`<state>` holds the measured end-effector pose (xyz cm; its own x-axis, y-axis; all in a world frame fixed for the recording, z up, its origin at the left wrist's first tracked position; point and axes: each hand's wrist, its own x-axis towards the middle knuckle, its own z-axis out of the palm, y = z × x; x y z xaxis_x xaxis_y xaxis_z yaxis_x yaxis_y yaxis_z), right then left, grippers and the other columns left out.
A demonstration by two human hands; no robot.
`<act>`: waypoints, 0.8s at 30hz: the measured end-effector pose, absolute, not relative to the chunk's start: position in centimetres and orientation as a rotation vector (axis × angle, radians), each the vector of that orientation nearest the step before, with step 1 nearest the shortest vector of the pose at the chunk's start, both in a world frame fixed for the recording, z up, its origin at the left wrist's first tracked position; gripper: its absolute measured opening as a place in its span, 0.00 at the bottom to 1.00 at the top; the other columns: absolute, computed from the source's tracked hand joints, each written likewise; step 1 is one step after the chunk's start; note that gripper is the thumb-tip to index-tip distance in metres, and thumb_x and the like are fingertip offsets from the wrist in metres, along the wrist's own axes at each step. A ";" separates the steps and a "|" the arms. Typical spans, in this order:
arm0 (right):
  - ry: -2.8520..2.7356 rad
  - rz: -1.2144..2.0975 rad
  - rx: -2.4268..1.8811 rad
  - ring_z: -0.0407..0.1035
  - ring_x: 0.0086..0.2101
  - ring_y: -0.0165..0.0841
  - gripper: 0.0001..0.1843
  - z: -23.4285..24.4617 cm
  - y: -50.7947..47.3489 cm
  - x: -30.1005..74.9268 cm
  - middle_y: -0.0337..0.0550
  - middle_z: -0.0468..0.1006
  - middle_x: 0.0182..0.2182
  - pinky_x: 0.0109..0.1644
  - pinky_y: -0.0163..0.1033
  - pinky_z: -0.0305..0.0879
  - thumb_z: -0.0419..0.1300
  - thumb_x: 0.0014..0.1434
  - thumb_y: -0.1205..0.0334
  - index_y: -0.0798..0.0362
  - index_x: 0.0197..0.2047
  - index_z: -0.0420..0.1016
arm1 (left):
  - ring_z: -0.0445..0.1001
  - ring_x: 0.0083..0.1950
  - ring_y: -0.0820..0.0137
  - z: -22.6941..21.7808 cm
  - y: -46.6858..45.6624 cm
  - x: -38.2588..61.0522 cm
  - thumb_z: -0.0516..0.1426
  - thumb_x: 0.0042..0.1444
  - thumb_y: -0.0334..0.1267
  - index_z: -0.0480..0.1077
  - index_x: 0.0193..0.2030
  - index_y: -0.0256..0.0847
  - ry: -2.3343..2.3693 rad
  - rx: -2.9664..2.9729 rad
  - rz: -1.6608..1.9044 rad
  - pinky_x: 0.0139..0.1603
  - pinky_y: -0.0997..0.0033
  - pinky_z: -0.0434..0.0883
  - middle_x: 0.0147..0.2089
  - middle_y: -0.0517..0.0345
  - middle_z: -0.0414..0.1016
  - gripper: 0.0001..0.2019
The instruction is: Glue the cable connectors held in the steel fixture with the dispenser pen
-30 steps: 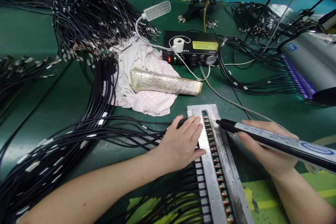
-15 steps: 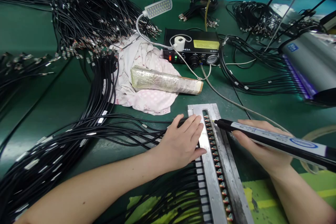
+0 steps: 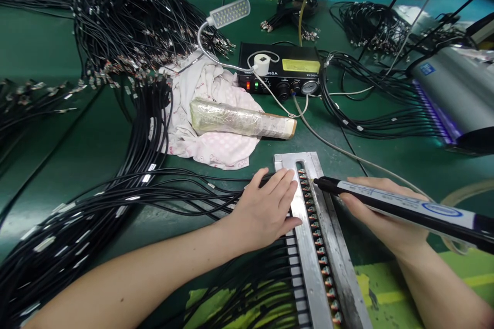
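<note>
My left hand [image 3: 266,208] lies flat on the left bar of a long metal fixture [image 3: 311,252], fingers stretched out and thumb apart. A row of small cable ends [image 3: 317,234] with copper-coloured parts sits in the fixture's slot. Black cables [image 3: 266,267] run out from its left side, some passing under my hand. My right hand [image 3: 393,216] is closed around a black dispensing syringe [image 3: 389,200] with a white label. Its fine tip points left, over the upper part of the slot; whether it touches a cable end I cannot tell.
Behind the fixture, a wrapped roll [image 3: 243,118] rests on a pink-white cloth [image 3: 227,151]. A black dispenser box [image 3: 281,69] bears a lamp [image 3: 229,13]. Cable bundles [image 3: 116,25] lie left. At right, cables enter a grey machine [image 3: 459,92] glowing purple. A hose [image 3: 339,149] crosses the table.
The whole view has shifted slightly. Both hands and the syringe keep nearly the same place over the fixture.
</note>
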<state>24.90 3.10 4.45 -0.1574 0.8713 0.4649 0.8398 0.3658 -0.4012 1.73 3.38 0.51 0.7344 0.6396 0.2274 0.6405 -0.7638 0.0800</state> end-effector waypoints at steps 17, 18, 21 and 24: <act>-1.933 -0.069 -1.480 0.76 0.31 0.42 0.12 3.8 2.6 26.2 0.40 0.81 0.34 0.36 0.46 0.73 0.65 0.49 0.56 0.46 0.39 0.76 | 0.53 0.66 0.57 0.6 3.3 1.7 0.41 0.65 0.51 0.58 0.60 0.28 -1.084 -2.932 -0.348 0.63 0.50 0.50 0.65 0.41 0.58 0.28; -1.928 -0.074 -1.476 0.76 0.32 0.42 0.12 3.9 2.4 26.3 0.41 0.81 0.34 0.36 0.46 0.73 0.65 0.49 0.57 0.46 0.39 0.77 | 0.53 0.66 0.57 0.6 3.3 1.7 0.41 0.65 0.50 0.58 0.60 0.28 -1.083 -2.933 -0.352 0.62 0.50 0.51 0.64 0.41 0.58 0.28; -1.968 -0.119 -1.425 0.76 0.30 0.41 0.09 4.1 2.2 26.3 0.41 0.81 0.32 0.32 0.43 0.73 0.64 0.50 0.58 0.47 0.37 0.77 | 0.54 0.66 0.57 0.7 3.4 1.7 0.43 0.64 0.51 0.59 0.59 0.29 -1.092 -2.940 -0.345 0.62 0.51 0.52 0.64 0.40 0.58 0.27; -2.002 -0.170 -1.369 0.75 0.25 0.35 0.05 4.4 2.3 25.9 0.38 0.80 0.27 0.27 0.38 0.70 0.63 0.51 0.58 0.48 0.33 0.76 | 0.54 0.65 0.57 0.8 3.4 1.8 0.45 0.63 0.51 0.61 0.56 0.32 -1.098 -2.949 -0.318 0.61 0.51 0.53 0.64 0.40 0.58 0.24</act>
<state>25.92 2.29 4.38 -0.2006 0.7697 0.6061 0.8608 0.4339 -0.2660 1.78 3.45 0.81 0.7388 0.6494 0.1803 0.6452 -0.7588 0.0895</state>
